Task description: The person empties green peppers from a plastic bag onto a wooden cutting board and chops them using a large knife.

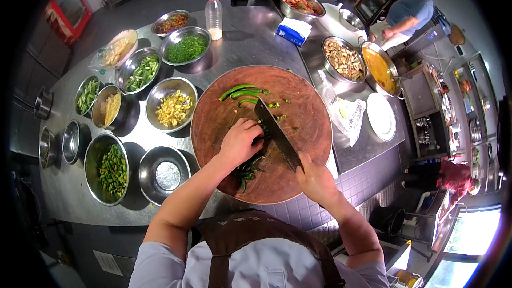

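Note:
A thick round wooden chopping board (308, 128) lies before me on a steel table. My right hand (316, 176) grips the handle end of a dark-bladed Chinese cleaver (277, 132), its blade slanting over the middle of the board. Close to the blade's left side, my left hand (242, 138) has curled fingers pressed on dark green chillies that it partly hides. More dark chillies (246, 172) lie beneath that wrist. Beyond the cleaver's tip are several long bright green chillies (242, 93). Small cut green rings (275, 105) are scattered to the right of the blade.
Left of the board stand steel bowls of chopped ginger (174, 109), cut green pieces (114, 170) and chopped herbs (186, 49), plus an unfilled bowl (165, 174). Sliced mushrooms (344, 59), a plastic bag (346, 112) and white plates (381, 117) are at right. Two people (412, 14) are farther off.

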A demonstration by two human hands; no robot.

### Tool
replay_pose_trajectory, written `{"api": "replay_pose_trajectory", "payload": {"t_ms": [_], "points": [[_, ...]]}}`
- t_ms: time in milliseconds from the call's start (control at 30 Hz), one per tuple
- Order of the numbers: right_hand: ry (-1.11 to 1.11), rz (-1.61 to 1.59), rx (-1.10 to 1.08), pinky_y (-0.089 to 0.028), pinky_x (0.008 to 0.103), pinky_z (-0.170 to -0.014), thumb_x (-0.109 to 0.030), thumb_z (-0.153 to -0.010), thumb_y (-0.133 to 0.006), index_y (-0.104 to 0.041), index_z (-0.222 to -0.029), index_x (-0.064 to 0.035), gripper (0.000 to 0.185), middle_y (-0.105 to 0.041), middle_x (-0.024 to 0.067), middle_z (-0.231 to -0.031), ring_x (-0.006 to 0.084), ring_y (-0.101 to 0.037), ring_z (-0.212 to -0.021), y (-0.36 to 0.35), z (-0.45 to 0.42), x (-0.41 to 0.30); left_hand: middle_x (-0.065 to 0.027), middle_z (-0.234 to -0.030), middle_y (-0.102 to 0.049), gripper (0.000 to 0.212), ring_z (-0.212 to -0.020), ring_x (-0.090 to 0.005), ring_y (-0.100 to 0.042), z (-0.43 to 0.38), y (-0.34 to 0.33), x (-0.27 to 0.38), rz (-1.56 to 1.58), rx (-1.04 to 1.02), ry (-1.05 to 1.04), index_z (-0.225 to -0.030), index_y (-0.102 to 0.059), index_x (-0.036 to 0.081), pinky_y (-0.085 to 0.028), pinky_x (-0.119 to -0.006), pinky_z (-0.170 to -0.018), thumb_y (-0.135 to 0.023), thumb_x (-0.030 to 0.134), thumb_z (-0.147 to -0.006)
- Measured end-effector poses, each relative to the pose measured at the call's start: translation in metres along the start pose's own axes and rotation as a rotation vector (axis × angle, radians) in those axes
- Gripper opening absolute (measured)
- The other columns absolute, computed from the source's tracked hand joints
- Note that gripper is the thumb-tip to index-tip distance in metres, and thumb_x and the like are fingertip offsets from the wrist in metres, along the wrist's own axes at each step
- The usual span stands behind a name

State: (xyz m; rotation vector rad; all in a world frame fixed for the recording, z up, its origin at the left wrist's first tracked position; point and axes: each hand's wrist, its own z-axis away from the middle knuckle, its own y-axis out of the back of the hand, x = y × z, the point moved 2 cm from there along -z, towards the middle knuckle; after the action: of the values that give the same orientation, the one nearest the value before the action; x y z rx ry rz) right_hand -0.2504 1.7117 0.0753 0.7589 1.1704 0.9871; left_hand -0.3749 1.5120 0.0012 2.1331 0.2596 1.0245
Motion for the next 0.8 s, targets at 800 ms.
{"api": "replay_pose_trajectory", "payload": {"t_ms": [800], "points": [[0.057,0.066,-0.122,-0.049,0.0599,-0.059,-0.015,-0.093,-0.047,-0.043,-0.121,0.0009,0.033,-0.063,0.0281,-0.069,0.0480,-0.064,-0.066,0.003,-0.010,-0.024,-0.0107,-0.084,-0.058,0.015,-0.086,-0.0326,-0.058,-0.001,0.001,-0.006,-0.011,0.019,0.055,-0.084,-0.064,0.007,-0.051,-0.042,-0.075,-0.073,0.011,-0.072]]}}
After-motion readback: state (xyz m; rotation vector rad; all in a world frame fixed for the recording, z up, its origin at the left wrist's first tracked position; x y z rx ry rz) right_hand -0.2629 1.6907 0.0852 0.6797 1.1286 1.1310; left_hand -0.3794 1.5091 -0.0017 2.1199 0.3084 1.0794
